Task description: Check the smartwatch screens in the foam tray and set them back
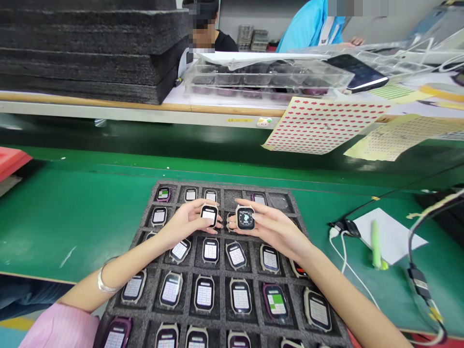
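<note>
Bright watch (209, 213) in left fingers (200, 224), dark watch (245, 218) in right fingers (264, 209), tray (222, 270) below

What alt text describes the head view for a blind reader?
A person's left hand holds a white-screened watch and the right hand a dark-faced watch, above a dark foam tray of other watches on a green workbench. Stacked black foam stands on a shelf beyond.

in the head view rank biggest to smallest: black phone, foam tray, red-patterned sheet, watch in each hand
1. Foam tray
2. Red-patterned sheet
3. Black phone
4. Left hand watch and right hand watch: look alike, unranked
</note>
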A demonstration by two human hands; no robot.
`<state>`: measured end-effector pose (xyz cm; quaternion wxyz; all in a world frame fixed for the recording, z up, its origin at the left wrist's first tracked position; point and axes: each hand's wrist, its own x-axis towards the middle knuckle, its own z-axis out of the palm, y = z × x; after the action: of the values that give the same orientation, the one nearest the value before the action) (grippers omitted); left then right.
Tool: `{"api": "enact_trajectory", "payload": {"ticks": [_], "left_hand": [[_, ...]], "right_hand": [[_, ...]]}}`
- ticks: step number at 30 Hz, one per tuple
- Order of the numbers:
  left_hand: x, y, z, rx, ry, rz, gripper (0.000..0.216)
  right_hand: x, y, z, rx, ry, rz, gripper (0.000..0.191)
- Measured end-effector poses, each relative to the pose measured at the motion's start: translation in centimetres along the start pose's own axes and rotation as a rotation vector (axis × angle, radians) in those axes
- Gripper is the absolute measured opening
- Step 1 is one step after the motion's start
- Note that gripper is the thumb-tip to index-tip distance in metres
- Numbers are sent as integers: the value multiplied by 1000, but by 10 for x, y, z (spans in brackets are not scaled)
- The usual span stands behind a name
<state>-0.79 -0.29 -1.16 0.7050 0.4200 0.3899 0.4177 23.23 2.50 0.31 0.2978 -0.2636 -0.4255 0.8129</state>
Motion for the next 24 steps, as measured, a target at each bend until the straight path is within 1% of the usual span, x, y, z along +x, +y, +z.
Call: {"api": "enact_trajectory", "payload": {"ticks": [5,11,15,20,24], "left_hand": [[0,-1,-1,-10,-17,-13,42],[0,-1,1,-4,-40,-9,37],[1,-1,1,-8,-35,1,39],[3,1,2,-3,10,-2,39],[7,5,3,-16,9,-19,44]], "right_hand": [[5,5,1,45,62,54,44],[3,10,9,-6,148,-8,46],[3,10,11,-50,156,-41,43],[6,9,8,-100,170,-81,40],[9,5,6,-128,180,-98,38]]}}
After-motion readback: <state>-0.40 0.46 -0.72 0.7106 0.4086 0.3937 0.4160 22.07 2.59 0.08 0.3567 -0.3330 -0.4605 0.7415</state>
